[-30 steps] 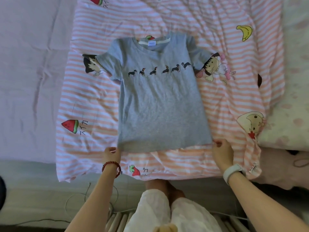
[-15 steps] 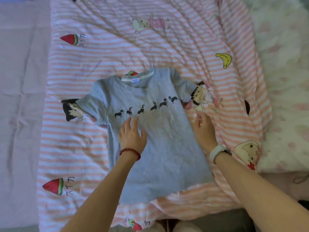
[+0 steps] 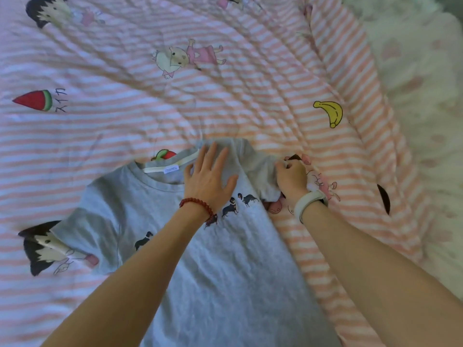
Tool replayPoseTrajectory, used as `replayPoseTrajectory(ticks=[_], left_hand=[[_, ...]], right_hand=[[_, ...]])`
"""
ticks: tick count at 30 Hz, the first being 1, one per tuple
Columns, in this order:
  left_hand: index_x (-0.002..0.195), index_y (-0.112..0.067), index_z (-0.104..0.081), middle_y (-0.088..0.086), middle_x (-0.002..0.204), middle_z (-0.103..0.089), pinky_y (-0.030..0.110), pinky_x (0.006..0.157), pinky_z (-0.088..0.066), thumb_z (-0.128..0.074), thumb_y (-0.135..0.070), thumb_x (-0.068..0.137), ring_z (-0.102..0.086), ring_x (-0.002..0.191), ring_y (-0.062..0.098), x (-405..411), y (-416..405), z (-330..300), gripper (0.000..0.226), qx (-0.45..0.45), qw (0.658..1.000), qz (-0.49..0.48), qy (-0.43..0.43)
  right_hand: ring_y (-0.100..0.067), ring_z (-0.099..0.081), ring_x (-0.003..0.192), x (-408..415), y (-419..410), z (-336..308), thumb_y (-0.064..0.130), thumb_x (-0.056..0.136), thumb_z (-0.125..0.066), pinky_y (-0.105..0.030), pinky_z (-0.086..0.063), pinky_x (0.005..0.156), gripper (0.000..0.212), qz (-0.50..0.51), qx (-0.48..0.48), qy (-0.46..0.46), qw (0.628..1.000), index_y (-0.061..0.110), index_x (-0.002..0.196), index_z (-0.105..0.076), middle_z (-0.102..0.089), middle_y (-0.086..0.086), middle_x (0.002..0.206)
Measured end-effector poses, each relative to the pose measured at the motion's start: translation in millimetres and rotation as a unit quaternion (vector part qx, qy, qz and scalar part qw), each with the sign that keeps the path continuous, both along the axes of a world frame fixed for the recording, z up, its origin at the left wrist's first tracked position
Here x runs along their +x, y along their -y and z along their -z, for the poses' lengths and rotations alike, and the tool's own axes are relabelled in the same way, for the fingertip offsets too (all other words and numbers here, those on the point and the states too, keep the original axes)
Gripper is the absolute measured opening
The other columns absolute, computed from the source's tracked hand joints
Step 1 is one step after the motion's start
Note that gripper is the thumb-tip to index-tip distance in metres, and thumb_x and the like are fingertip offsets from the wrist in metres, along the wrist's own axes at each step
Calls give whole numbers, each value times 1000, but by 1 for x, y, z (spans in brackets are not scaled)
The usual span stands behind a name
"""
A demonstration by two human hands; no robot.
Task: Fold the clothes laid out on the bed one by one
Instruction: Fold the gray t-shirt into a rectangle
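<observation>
Left hand (image 3: 209, 180) flat, pressing grey T-shirt (image 3: 225, 271) | right hand (image 3: 292, 180) seems pinching sleeve (image 3: 263, 171), 3 o'clock | soft, light; hold seams.

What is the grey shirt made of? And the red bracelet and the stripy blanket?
The grey shirt looks like soft, matte cotton knit: heathered grey that creases gently. The red bracelet is a string of small round beads with a slight shine, maybe wood or stone; hard to say. The stripy blanket looks like thin, matte printed cotton, rumpled into many fine wrinkles.
</observation>
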State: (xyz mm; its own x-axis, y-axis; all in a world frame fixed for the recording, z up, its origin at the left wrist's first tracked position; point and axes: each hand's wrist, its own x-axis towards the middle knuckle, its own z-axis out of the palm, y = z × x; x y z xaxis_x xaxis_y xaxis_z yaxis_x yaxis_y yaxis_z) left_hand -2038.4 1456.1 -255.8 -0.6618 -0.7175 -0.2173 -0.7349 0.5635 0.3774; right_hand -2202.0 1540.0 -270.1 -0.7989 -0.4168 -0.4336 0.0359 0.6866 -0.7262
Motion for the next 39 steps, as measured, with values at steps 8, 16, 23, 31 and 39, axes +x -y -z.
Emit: replayPoseTrajectory(ticks=[8,16,23,31,39], left_hand=[[147,-38,3,-5,157,13,50,114,7,-19,-63,87,16,143,22,-22,-12,26,68,-21,994,59,89],[143,-43,15,-6,155,17,49,112,12,-5,-70,79,22,141,24,-25,-9,42,72,-26,988,44,146],[144,-42,13,-6,155,17,49,113,12,-10,-68,83,22,141,24,-27,-10,40,70,-25,985,37,165],[144,-43,10,-6,155,18,49,113,12,-19,-65,87,23,141,24,-30,-9,36,68,-8,984,38,176],[145,-43,7,-7,156,17,49,114,11,-22,-66,87,22,141,24,-33,-8,33,68,10,983,32,181]], right_hand=[[-28,-47,61,-58,0,-15,20,101,-31,-33,-32,53,21,-147,15,-248,957,6,109,-44,-43,2,61],[-31,-57,81,-57,-20,5,26,99,-39,-34,-40,64,27,-82,35,-147,985,3,105,-52,-62,-13,90],[-8,-55,71,-25,-60,0,20,88,-60,-13,-42,60,12,-95,-70,29,993,24,79,-55,-58,8,77],[-9,-49,84,-11,-73,-6,16,85,-64,-21,-36,75,3,-158,-60,83,982,13,84,-63,-55,0,95],[-15,-64,81,-19,-78,-24,20,90,-58,-30,-51,79,21,-176,-104,165,965,0,95,-65,-69,-10,93]])
